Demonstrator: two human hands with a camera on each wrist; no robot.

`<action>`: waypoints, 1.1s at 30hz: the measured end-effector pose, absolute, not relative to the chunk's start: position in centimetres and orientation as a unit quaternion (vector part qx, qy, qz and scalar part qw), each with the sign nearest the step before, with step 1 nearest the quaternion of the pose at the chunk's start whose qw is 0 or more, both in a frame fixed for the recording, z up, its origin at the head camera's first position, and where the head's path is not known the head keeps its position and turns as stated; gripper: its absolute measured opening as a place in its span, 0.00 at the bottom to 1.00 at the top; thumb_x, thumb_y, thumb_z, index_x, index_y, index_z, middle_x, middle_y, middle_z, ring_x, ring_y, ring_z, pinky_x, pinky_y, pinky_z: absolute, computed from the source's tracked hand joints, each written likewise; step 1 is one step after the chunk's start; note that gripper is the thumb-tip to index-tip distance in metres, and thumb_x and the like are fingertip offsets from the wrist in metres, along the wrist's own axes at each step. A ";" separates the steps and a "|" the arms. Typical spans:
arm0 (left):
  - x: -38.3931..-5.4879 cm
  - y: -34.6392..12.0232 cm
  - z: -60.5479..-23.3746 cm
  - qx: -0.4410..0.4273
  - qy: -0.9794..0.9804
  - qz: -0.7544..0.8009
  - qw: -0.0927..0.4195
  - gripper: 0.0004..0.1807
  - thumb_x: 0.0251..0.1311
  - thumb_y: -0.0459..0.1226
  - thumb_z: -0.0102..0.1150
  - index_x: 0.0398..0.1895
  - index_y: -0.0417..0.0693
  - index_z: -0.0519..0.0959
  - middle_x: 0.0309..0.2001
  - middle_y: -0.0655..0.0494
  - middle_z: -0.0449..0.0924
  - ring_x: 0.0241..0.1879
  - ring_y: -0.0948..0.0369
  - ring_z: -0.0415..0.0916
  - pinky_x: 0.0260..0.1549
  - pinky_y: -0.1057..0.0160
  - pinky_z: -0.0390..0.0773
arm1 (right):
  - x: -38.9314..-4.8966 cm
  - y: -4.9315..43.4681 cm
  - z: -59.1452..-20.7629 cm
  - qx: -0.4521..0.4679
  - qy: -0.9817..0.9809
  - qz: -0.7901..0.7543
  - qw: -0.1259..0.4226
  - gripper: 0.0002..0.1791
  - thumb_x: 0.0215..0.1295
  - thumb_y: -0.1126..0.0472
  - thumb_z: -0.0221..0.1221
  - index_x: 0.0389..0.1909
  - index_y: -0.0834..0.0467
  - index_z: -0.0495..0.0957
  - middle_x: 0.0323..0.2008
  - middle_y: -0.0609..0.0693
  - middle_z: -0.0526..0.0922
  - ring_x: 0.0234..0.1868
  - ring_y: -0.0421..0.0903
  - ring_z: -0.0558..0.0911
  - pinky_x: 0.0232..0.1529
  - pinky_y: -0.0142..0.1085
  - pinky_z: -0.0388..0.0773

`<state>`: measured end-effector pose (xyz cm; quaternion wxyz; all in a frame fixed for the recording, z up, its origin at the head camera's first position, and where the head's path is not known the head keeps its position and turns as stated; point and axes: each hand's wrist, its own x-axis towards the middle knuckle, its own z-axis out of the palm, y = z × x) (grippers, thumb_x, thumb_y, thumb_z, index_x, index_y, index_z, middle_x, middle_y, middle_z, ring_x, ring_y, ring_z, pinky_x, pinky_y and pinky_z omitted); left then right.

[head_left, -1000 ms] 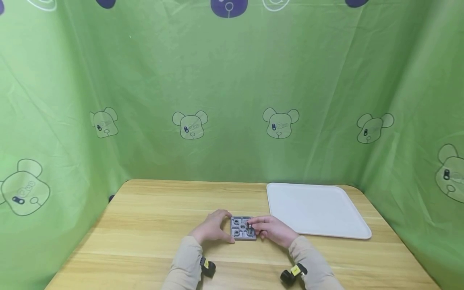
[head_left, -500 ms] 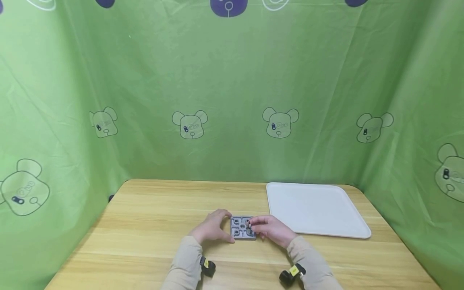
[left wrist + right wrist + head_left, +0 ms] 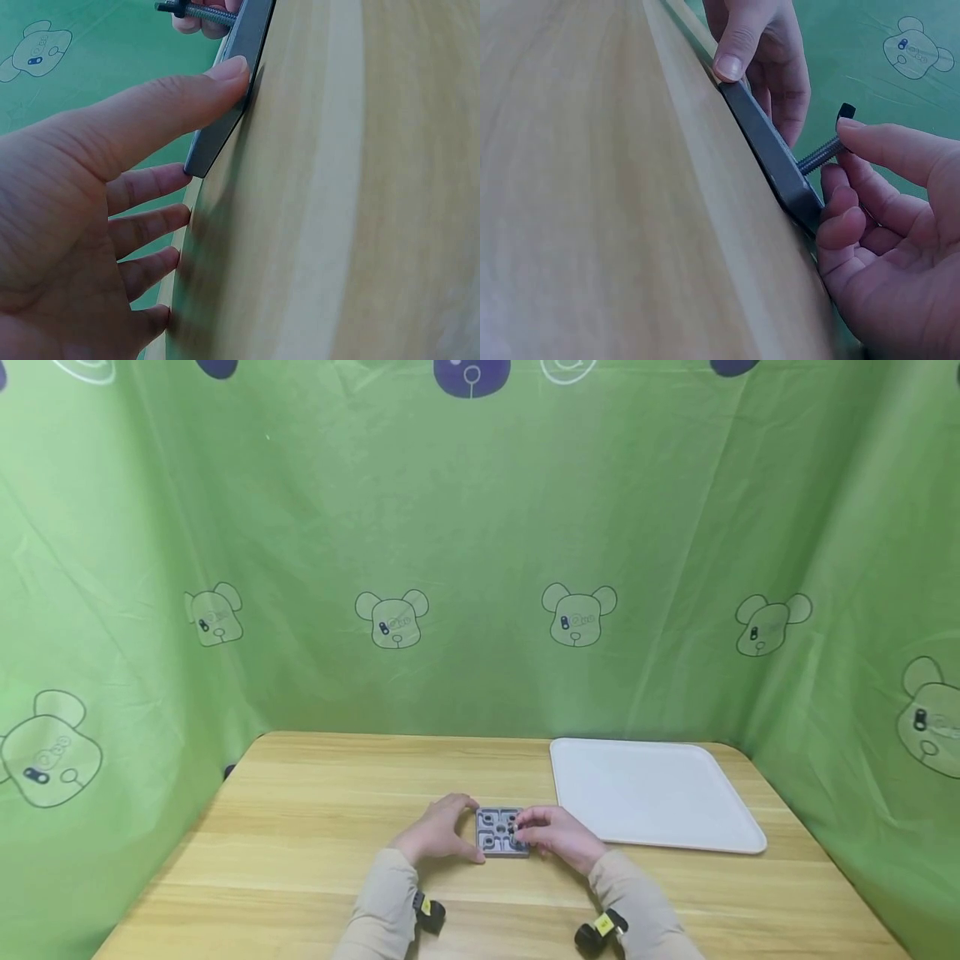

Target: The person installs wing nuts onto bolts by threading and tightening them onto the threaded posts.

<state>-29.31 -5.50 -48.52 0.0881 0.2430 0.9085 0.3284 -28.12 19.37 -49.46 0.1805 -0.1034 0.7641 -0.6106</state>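
A square grey metal plate [image 3: 491, 842] with recessed slots lies flat on the wooden table. My left hand [image 3: 437, 833] steadies it from the left, thumb at the near corner and index finger at the far one. In the left wrist view that thumb presses the plate's edge [image 3: 217, 135]. My right hand [image 3: 561, 837] pinches a threaded bolt [image 3: 819, 156] with a black end between thumb and index finger. Upright over the plate's right half, the bolt has its lower end right at the surface. Other right fingers curl beside the plate's edge.
A white rectangular tray [image 3: 656, 793] lies on the table [image 3: 337, 793] at the back right, close to my right hand. Green printed cloth [image 3: 480, 510] encloses the table's back and sides. Each sleeve carries a small black camera on a strap.
My right hand has shifted slightly left, its fingertips changing position around the bolt. The left hand and the plate stay where they were.
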 end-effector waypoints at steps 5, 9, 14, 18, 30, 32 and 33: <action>-29.4 -5.5 -48.6 0.243 0.909 0.327 0.088 0.46 0.35 0.48 0.79 0.62 0.44 0.70 0.67 0.45 0.69 0.67 0.47 0.65 0.70 0.44 0.63 | -28.1 19.1 -49.7 -0.091 0.770 -0.608 0.171 0.16 0.55 0.64 0.66 0.42 0.68 0.76 0.34 0.47 0.77 0.23 0.36 0.68 0.22 0.25 0.69; -29.3 -5.5 -48.7 0.242 0.908 0.329 0.089 0.46 0.35 0.48 0.79 0.62 0.44 0.70 0.67 0.45 0.69 0.67 0.46 0.65 0.70 0.44 0.62 | -28.2 19.0 -49.8 -0.089 0.769 -0.609 0.171 0.15 0.53 0.64 0.66 0.39 0.65 0.75 0.31 0.46 0.75 0.23 0.37 0.67 0.23 0.25 0.68; -29.3 -5.5 -48.6 0.244 0.909 0.327 0.088 0.46 0.36 0.48 0.78 0.62 0.44 0.70 0.67 0.44 0.68 0.68 0.46 0.64 0.70 0.44 0.62 | -28.2 19.4 -49.8 -0.119 0.756 -0.615 0.190 0.15 0.55 0.65 0.65 0.42 0.65 0.74 0.33 0.48 0.75 0.28 0.39 0.71 0.25 0.26 0.70; -29.4 -5.5 -48.7 0.245 0.909 0.326 0.085 0.46 0.35 0.48 0.78 0.61 0.44 0.70 0.66 0.44 0.69 0.67 0.46 0.65 0.70 0.44 0.63 | -28.3 20.1 -49.9 -0.142 0.730 -0.632 0.217 0.17 0.56 0.68 0.61 0.47 0.68 0.73 0.40 0.52 0.76 0.37 0.42 0.75 0.31 0.27 0.74; -29.4 -5.4 -48.9 0.244 0.907 0.331 0.085 0.46 0.35 0.48 0.79 0.62 0.44 0.70 0.66 0.45 0.70 0.67 0.47 0.65 0.70 0.44 0.62 | -28.9 20.8 -50.3 -0.136 0.684 -0.674 0.242 0.10 0.67 0.65 0.53 0.45 0.61 0.78 0.35 0.47 0.76 0.33 0.38 0.73 0.29 0.25 0.75; -29.4 -5.5 -48.9 0.244 0.908 0.330 0.084 0.46 0.35 0.48 0.79 0.62 0.44 0.70 0.66 0.45 0.70 0.67 0.47 0.65 0.70 0.44 0.62 | -28.9 20.7 -50.2 -0.134 0.682 -0.676 0.244 0.10 0.66 0.66 0.53 0.45 0.61 0.78 0.34 0.46 0.76 0.33 0.38 0.73 0.29 0.25 0.75; -29.5 -5.5 -48.9 0.244 0.908 0.330 0.085 0.46 0.35 0.48 0.79 0.62 0.44 0.70 0.66 0.45 0.70 0.67 0.47 0.65 0.70 0.44 0.62 | -28.8 20.7 -50.2 -0.134 0.682 -0.676 0.244 0.10 0.66 0.66 0.53 0.45 0.62 0.78 0.34 0.46 0.77 0.33 0.38 0.73 0.29 0.25 0.75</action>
